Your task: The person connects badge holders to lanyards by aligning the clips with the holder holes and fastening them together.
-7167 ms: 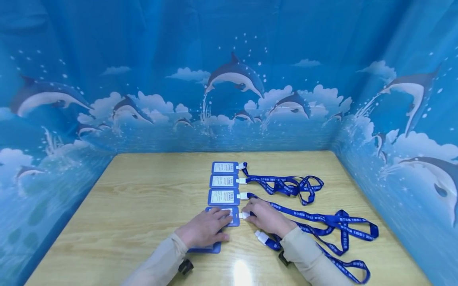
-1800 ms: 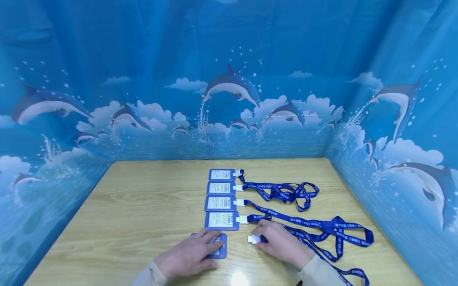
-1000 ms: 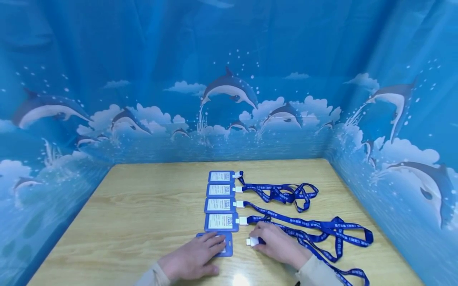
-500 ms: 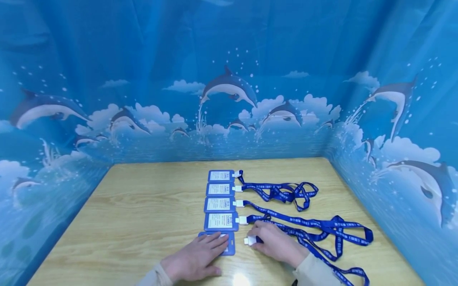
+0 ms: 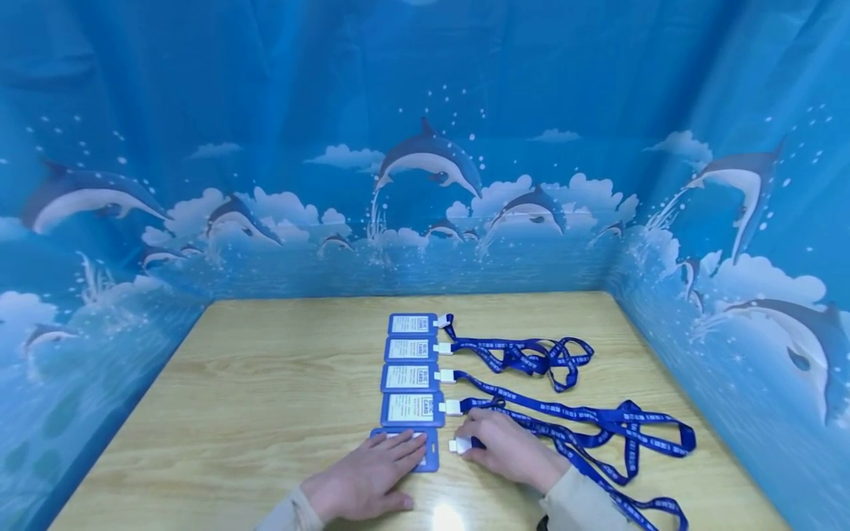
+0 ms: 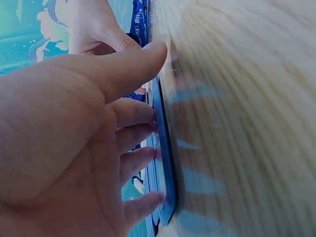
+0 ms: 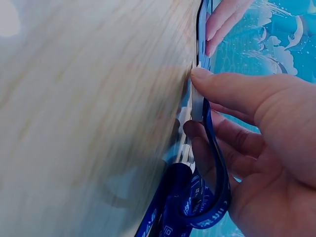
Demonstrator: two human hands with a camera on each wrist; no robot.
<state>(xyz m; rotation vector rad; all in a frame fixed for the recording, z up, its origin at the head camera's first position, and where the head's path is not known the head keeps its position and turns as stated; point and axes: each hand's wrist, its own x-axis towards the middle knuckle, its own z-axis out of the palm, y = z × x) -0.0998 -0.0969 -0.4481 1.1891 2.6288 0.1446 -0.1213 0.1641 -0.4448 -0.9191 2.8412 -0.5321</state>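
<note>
My left hand lies on the nearest blue badge holder, fingers extended over its card. From the side, the left wrist view shows the fingertips touching the holder's face, with the thumb held apart from it. My right hand pinches the white clip of a blue lanyard. This clip points at the holder's slotted end, with a small gap between them in the head view. In the right wrist view the strap loops down beside the palm from the white clip.
Beyond the left hand, several badge holders form a column, each with a white clip at its right end. Their blue lanyards spread tangled over the table's right side. A dolphin-print curtain borders the wooden table.
Both hands have left the fourth holder, now joined to its clip. The left hand has slid the nearest holder rightward, up against the column. The right hand has picked up the loose clip and edged it left.
</note>
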